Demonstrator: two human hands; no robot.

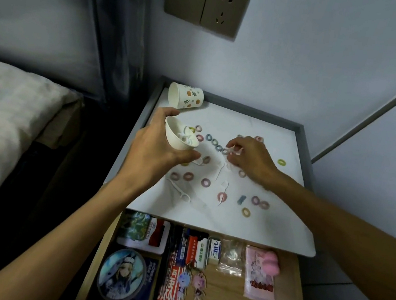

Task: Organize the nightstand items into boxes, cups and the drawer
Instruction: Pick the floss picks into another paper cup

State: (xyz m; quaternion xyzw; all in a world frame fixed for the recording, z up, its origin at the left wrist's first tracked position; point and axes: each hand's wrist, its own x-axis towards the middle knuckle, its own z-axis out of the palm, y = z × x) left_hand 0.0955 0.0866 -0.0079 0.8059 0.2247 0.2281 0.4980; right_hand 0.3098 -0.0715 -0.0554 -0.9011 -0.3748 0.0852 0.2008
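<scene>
Right hand (249,157), centre of frame: fingertips were curled down and pinching a small white floss pick (233,150) just off the nightstand top (266,131). Palm faced down and the wrist came in from lower right.

Left hand (155,153), just left of centre: fingers and thumb were wrapped round a white cup (177,137), tilted with its mouth toward the right hand. A few white picks were already inside.

Handling, my read:
- The pick is near weightless, thin plastic and slightly springy. It lies flat, so it's hard to get under. Best pinched at the handle end, not the bow with the thread.
- The paper cup is light and its wall is soft, so a hard squeeze would ovalise the rim. It should be held mid-wall, as it was. Too much tilt and the contents would slide out.

Around the grip:
- Loose picks (185,196) lay lower centre on the white surface, mixed in with the rest.
- Small pastel hair ties (205,183) were scattered across the top, some just beside the right hand. They look soft and easy to snag by accident.
- A patterned cup (187,96) lay on its side at upper centre, near the back edge.
- The drawer (221,297) stood open along the bottom of the frame, with packets, cards and keychains in it.
</scene>
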